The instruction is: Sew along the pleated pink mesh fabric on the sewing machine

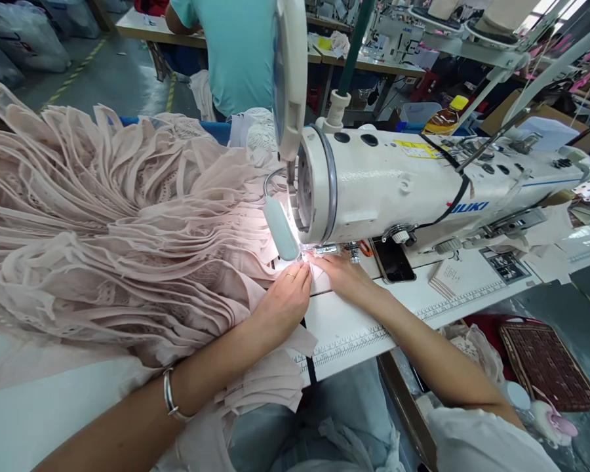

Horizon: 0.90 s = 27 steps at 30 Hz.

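Observation:
A white sewing machine stands over the table, its lamp lighting the stitching area. Just below the presser foot, a small piece of pale pink fabric lies on the machine bed. My left hand pinches this fabric at its left side, fingers pressed together. From the right, my right hand grips the same piece with its fingertips close to the needle area. The needle itself is hidden. A large heap of pale pink lace-trimmed garment pieces spreads left of the machine, reaching under my left forearm.
A black phone lies right of my right hand. Farther right are small stacked cards and a ruler strip along the table's front edge. A bottle with a yellow cap stands behind the machine. Another person sits ahead.

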Each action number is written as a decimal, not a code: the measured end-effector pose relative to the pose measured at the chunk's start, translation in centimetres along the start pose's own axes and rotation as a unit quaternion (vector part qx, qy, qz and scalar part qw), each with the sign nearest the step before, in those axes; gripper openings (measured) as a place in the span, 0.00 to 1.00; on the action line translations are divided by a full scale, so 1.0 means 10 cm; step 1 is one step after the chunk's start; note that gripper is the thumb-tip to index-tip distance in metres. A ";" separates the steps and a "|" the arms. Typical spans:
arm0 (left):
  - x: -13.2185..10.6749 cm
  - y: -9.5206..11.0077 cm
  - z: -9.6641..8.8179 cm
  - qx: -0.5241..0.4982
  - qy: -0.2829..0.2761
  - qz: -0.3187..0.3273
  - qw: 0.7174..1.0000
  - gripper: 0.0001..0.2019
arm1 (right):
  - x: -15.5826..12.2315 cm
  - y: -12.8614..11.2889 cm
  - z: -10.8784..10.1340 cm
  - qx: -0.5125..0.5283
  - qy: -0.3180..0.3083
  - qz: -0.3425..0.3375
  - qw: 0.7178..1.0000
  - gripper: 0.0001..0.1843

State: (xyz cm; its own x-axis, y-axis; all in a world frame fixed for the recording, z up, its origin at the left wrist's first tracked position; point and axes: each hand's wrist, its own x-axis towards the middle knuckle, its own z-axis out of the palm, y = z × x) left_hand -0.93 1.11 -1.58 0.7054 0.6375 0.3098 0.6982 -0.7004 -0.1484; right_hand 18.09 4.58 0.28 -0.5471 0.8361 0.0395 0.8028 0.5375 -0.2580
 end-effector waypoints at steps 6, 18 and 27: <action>-0.02 -0.01 0.08 -0.026 0.036 -0.002 0.999 0.22 | 0.03 -0.05 -0.04 -0.006 -0.006 0.011 1.000 0.24; 0.00 -0.03 0.15 -0.041 0.064 -0.021 0.997 0.21 | 0.03 -0.04 -0.04 -0.043 -0.019 0.017 0.999 0.28; -0.01 -0.07 0.16 -0.039 0.062 -0.014 0.997 0.20 | 0.04 -0.03 -0.01 -0.028 0.006 0.007 1.000 0.25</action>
State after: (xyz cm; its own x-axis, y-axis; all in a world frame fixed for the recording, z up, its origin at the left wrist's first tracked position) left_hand -1.32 2.09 -2.98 0.6618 0.6159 0.4274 0.7025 -0.7086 -0.0666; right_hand 17.67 4.80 0.46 -0.5338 0.8442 0.0477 0.8222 0.5314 -0.2037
